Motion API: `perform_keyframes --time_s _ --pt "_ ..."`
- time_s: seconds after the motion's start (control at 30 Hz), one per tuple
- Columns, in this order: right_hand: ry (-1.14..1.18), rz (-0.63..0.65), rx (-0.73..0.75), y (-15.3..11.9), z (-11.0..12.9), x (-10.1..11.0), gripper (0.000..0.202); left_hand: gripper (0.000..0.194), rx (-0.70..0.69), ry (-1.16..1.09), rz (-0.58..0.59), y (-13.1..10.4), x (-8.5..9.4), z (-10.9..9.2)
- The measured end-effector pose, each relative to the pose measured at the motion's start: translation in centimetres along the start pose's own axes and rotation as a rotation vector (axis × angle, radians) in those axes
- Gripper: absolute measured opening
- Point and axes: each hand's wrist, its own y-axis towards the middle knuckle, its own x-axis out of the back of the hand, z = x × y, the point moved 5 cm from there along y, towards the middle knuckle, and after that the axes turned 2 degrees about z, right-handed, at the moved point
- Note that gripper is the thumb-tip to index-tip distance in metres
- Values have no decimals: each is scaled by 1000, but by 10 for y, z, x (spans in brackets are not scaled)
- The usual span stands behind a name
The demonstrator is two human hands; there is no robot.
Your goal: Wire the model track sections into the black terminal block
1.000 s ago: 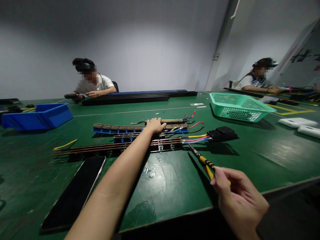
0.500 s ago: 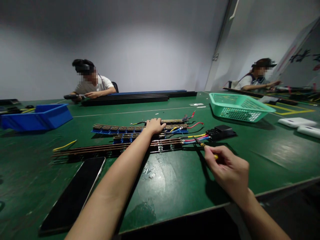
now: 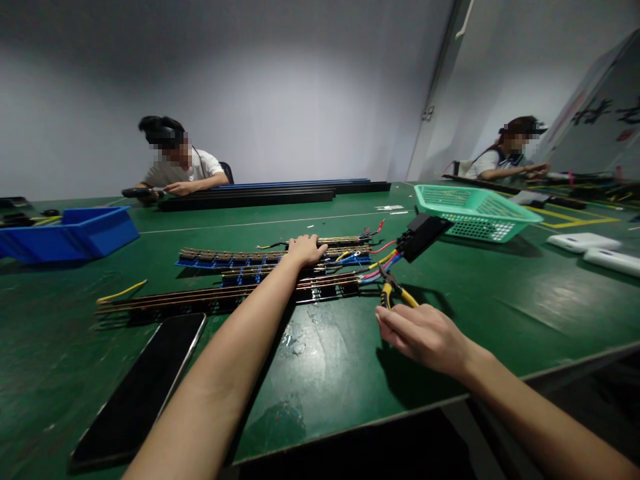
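Note:
My left hand rests across several strips, its fingers spread over the farther ones. Closest to me is a long black strip with copper-coloured rods along it; blue strips with similar rods lie behind it. My right hand holds pliers with yellow and black handles, and the handles stand apart. The pliers' jaws are at the coloured wires at the strip's right end; whether they bite on a wire I cannot tell. Those wires run to a black block, tilted up off the table.
A dark phone lies at the left front. A blue bin stands at left, a green basket at right, with white cases beside it. Long black profiles lie at the back. Two people sit across the table.
The black block has risen from lying on the table to a tilt. My right hand has turned and shifted left, and the pliers' handles now show spread apart. My left hand stays on the strips.

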Motion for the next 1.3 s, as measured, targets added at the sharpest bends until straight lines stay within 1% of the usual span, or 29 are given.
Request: perform_keyframes --time_s 0.1,0.17,0.23,0.3,0.37,0.5,0.6,0.67,0.73,0.8,0.87,0.93,1.0,1.07,1.1,1.17,1.3 --pt "88 -121 -199 -1 -5 6 8 55 -6 2 0 0 0 0" --pt "177 -197 -369 0 -12 9 6 55 -7 5 2 0 1 0" --pt "277 -246 -546 1 -20 10 2 55 -6 6 4 -1 1 0" --pt "398 -265 -719 0 -30 7 7 54 -5 6 5 -1 2 0" --pt "525 -312 -885 -5 -40 4 12 54 -4 7 4 -2 2 0" --pt "858 -489 -1210 -20 -53 -3 20 54 -5 4 -2 -2 2 -1" --pt "1060 -639 -1391 -27 -56 -6 22 55 -1 3 -1 -3 2 -1" --pt "1138 -733 -1475 -31 -57 -6 22 55 3 5 4 -3 2 -1" --pt "1192 -791 -1531 -34 -58 -7 21 56 3 9 6 -3 3 -1" --pt "1194 -775 -1533 -36 -57 -7 20 56 2 10 8 -2 2 -1" --pt "1080 -680 -1441 -35 -52 -6 20 56 0 4 9 -2 2 -1" --pt "856 -525 -1252 -28 -40 -3 17 57 1 -4 7 -2 1 -1" --pt "608 -375 -1002 -15 -21 0 11 56 2 -7 4 -1 1 0" --pt "422 -304 -799 -3 -3 3 5 56 3 -9 6 -1 2 0" --pt "366 -297 -737 0 5 5 5 56 2 -10 9 -1 2 0" --pt "320 -315 -695 4 13 12 7 56 1 -8 13 -1 2 0" --pt "369 -328 -734 3 24 30 9 57 -4 -4 5 0 0 0"
